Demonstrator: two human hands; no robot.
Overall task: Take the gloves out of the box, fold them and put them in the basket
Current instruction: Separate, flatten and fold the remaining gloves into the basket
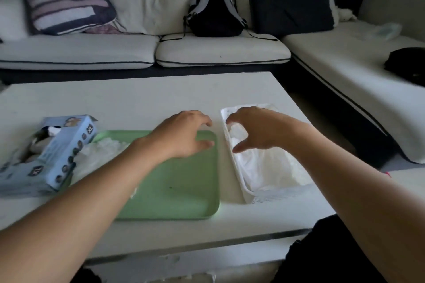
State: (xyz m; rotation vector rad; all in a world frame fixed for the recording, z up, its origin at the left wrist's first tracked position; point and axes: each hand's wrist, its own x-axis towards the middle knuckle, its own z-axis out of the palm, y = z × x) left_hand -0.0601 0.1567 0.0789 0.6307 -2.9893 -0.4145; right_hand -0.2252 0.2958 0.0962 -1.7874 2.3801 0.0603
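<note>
Green tray (179, 190), white basket (239, 181) w/ white gloves (271, 167), blue box (57, 151)

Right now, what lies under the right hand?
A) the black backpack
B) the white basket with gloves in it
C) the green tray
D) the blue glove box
B: the right hand hovers with spread fingers over the far end of the white basket, which holds white gloves.
</note>
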